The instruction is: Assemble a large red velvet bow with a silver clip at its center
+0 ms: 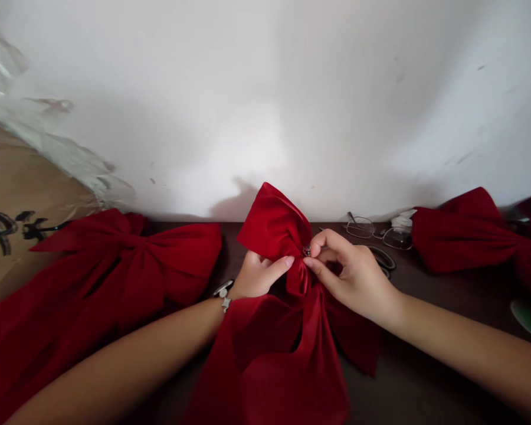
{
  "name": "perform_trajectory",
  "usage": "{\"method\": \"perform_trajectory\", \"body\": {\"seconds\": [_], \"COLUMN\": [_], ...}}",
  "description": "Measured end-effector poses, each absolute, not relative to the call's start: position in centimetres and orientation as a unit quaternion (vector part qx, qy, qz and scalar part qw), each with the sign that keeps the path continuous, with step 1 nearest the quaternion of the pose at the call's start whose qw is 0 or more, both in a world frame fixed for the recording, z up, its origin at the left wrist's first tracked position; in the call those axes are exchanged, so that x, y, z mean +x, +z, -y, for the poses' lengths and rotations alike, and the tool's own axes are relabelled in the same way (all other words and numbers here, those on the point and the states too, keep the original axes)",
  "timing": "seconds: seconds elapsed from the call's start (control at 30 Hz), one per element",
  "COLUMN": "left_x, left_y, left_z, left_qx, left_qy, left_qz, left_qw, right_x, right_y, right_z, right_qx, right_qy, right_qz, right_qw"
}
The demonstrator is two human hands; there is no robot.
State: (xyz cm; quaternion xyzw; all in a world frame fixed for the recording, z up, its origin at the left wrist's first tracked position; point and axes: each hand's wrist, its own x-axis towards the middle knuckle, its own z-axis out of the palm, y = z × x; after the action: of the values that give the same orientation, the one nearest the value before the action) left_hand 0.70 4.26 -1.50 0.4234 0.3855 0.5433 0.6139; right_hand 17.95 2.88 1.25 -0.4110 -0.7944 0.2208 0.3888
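A large red fabric bow [283, 330] lies on the dark table [425, 378] in front of me, one loop raised toward the wall. My left hand [259, 274] pinches the gathered centre of the bow from the left; a watch or bracelet [223, 295] sits on its wrist. My right hand [351, 271] grips the same knot from the right, fingers curled, with a small metal piece [307, 251] at its fingertips. Both hands are closed on the bow's middle.
Another red bow [101, 283] lies at the left and a third [473, 236] at the right. Eyeglasses [376, 231] rest near the white wall [265, 106], with black scissors handles [383, 260] behind my right hand. A cardboard box with plastic wrap [22, 177] stands far left.
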Motion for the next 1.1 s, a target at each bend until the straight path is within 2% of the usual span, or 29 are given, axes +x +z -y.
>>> {"method": "perform_trajectory", "body": {"seconds": [0.33,0.63,0.9,1.1], "left_x": [0.0,-0.2,-0.2,0.0], "left_y": [-1.6,-2.6,-2.9,-2.8], "left_z": [-5.0,-5.7,-6.3,-6.3], "left_qx": [0.463,0.425,0.371,0.356], "left_qy": [0.502,0.509,0.543,0.553], "left_qz": [-0.383,-0.370,-0.362,-0.356], "left_qw": [0.622,0.650,0.661,0.664], "right_x": [18.1,18.4,18.8,18.6], "right_y": [0.7,1.2,1.8,1.8], "right_z": [-3.2,-3.6,-3.9,-4.0], "right_qx": [-0.369,-0.283,-0.286,-0.293], "right_qy": [0.266,0.248,0.238,0.238], "right_qz": [0.763,0.809,0.837,0.836], "right_qw": [0.459,0.452,0.400,0.399]}}
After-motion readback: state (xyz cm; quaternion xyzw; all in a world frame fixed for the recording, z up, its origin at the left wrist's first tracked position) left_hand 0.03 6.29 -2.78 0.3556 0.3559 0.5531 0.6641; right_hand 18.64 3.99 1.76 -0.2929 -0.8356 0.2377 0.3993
